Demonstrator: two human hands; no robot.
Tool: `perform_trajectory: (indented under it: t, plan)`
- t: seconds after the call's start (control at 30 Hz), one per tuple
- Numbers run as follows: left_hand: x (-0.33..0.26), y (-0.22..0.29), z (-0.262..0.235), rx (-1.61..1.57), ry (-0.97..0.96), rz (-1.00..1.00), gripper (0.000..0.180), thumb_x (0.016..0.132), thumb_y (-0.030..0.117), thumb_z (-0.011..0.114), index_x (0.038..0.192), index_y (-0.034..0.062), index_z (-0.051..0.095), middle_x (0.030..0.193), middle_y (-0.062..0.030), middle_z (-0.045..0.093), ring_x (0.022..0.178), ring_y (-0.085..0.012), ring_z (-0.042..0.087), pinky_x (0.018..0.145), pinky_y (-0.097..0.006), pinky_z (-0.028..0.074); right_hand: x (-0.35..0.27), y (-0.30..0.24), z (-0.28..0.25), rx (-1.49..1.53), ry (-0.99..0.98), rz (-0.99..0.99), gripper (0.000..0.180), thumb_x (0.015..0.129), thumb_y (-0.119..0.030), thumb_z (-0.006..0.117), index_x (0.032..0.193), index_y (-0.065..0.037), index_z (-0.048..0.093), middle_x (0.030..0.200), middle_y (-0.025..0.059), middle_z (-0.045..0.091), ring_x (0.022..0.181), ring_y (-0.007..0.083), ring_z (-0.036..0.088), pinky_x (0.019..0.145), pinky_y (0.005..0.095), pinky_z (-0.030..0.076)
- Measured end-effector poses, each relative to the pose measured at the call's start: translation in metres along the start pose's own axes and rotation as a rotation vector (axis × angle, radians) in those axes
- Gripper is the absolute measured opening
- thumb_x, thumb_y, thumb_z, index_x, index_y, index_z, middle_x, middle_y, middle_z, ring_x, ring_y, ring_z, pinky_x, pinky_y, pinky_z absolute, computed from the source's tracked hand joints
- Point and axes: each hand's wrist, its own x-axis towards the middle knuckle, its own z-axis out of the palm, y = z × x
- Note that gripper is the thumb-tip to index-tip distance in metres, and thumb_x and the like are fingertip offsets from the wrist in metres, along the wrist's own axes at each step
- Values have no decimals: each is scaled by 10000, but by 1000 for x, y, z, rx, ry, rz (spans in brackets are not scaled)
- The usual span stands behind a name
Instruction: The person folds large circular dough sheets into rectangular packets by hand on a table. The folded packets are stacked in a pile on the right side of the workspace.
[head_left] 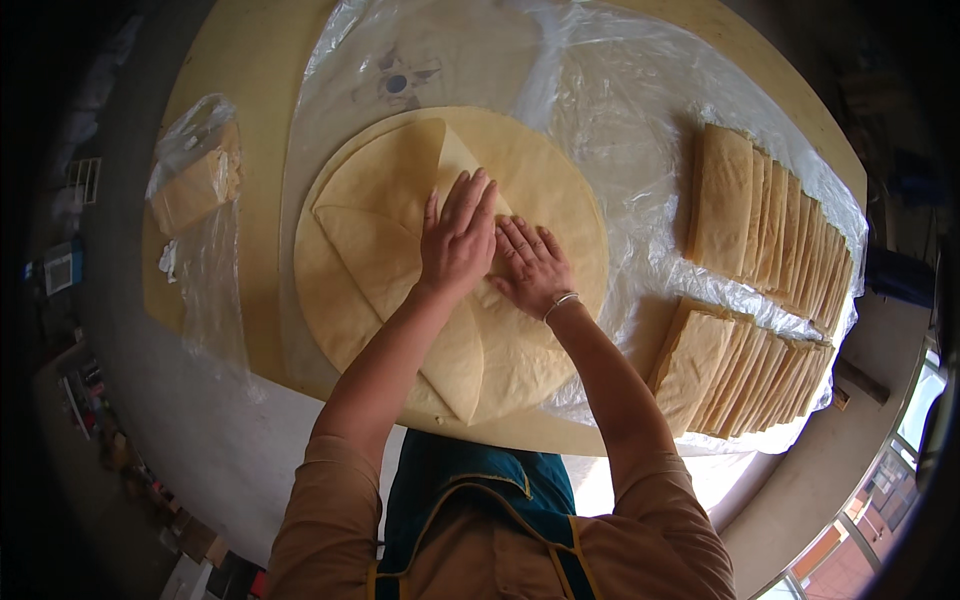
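Observation:
Large round thin tan sheets, like flatbread [550,180], lie stacked in front of me on the table. The upper sheet has its edges folded inward into overlapping flaps, with one pointed fold rising near the top. My left hand [459,235] lies flat on the folded part near the middle, fingers stretched forward. Close beside it, my right hand [535,268] is also spread flat on the sheet, with a bracelet on the wrist. Neither hand grips anything. What lies beneath my palms is hidden.
Two rows of folded tan sheets stand at the right, a far row [770,215] and a near row [740,370], on clear plastic film [630,130]. A plastic bag [195,165] with a tan block inside lies at the left. The table's edge [520,435] curves close to me.

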Motion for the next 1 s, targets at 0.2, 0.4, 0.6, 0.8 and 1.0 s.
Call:
perform_trajectory:
  t: [0.2, 0.4, 0.6, 0.8, 1.0]
  plan:
    - [18, -11, 41, -173, -209, -65, 882, 954, 567, 623, 1626, 81, 321, 1702, -83, 302, 1573, -258, 273, 1261, -509, 230, 0, 3, 10, -44, -57, 21, 870, 981, -637, 520, 1651, -137, 281, 1731, 24, 243, 1597, 191, 205, 1309, 445, 124]
    - [19, -11, 37, -98, -337, -80, 945, 950, 599, 607, 1653, 85, 242, 1728, -102, 222, 1597, -277, 198, 1278, -508, 190, -115, -16, -3, 99, -200, 164, 981, 892, -551, 707, 1650, -110, 266, 1735, 80, 224, 1603, 237, 200, 1294, 437, 191]
    - [7, -22, -9, -233, -351, -51, 850, 927, 442, 690, 1608, 89, 322, 1696, -122, 279, 1568, -285, 264, 1251, -568, 227, -216, -9, -53, 244, 34, 238, 382, 900, -226, 746, 1244, -68, 698, 1423, 125, 631, 1305, 310, 601, 1105, 443, 476]
    - [-163, -20, -125, -365, -519, 71, 843, 736, 237, 802, 1505, 95, 486, 1629, -110, 396, 1513, -280, 376, 1212, -545, 316, -115, 14, -26, 378, 56, 492, 344, 839, -308, 822, 1004, -60, 650, 967, 132, 722, 865, 335, 699, 778, 442, 554]
    - [-237, -4, -114, -288, -470, 170, 830, 705, 193, 753, 1488, 75, 503, 1614, -111, 419, 1507, -290, 392, 1232, -499, 317, -120, 0, -5, 517, -96, 558, 290, 891, -269, 772, 1005, -42, 633, 862, 127, 697, 781, 274, 704, 681, 406, 565]
